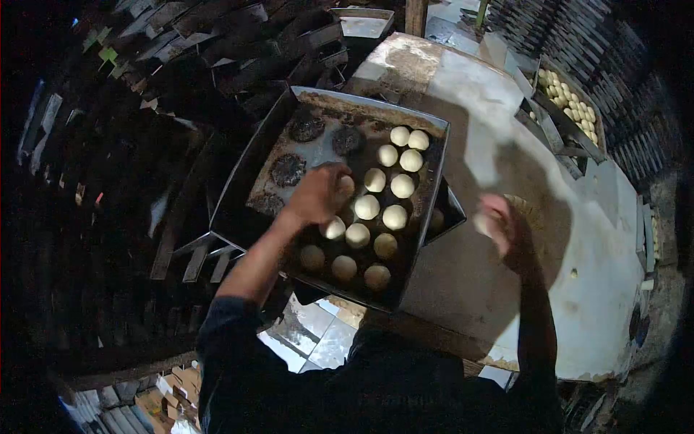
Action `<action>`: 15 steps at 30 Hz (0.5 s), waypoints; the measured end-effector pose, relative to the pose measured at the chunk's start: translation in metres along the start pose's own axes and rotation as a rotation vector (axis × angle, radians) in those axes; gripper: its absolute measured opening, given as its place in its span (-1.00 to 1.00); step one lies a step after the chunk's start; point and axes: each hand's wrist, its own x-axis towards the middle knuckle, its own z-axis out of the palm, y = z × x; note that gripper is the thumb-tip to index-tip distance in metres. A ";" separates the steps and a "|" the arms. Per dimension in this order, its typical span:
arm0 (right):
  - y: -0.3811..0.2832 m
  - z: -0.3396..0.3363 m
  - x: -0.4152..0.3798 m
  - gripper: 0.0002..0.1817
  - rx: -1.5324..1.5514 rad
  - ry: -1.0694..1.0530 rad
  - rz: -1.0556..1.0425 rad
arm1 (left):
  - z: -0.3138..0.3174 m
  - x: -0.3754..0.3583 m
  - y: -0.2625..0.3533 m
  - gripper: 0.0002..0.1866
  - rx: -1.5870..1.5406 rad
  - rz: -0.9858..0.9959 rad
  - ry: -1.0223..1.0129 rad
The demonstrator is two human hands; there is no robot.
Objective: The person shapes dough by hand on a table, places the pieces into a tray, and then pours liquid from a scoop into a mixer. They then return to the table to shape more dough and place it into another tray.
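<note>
A deep dark metal baking tray (238,177) sits tilted on the left part of the table. Rows of round pale dough balls (403,186) fill its right side; round blackened marks (289,170) show on its bare left side. Inside the tray, my left hand (316,195) closes its fingers on a dough ball (345,186), beside the rows. Over the table to the right of the tray is my right hand (500,226), blurred by motion. Its fingers are smeared, and whether the pale patch at them is dough I cannot make out.
The pale, floury table (463,282) extends right, with a small dough bit (574,273) on it. Another tray of dough balls (571,105) stands at the back right. The corner of a second tray (454,210) juts out under the first. Dark stacked trays (137,145) crowd the left.
</note>
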 end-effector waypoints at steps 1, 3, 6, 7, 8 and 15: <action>-0.025 0.038 0.032 -0.54 -0.006 -0.022 -0.201 | 0.005 0.002 -0.016 -0.46 0.062 -0.034 -0.032; -0.068 0.089 0.089 -0.56 -0.130 -0.123 -0.491 | 0.019 0.013 -0.047 -0.37 0.187 -0.102 -0.079; -0.048 0.149 0.164 -0.59 -0.423 -0.384 -0.465 | 0.007 0.009 -0.041 -0.02 0.044 -0.156 -0.148; -0.037 0.160 0.175 -0.59 -0.526 -0.440 -0.441 | -0.003 0.006 -0.027 0.05 -0.045 -0.231 -0.232; -0.035 0.159 0.180 -0.63 -0.824 -0.496 -0.618 | -0.005 0.003 -0.020 0.05 0.009 -0.186 -0.127; 0.039 0.020 0.016 -0.84 -0.509 0.517 -0.380 | -0.009 0.034 0.141 -0.15 0.168 0.355 -0.068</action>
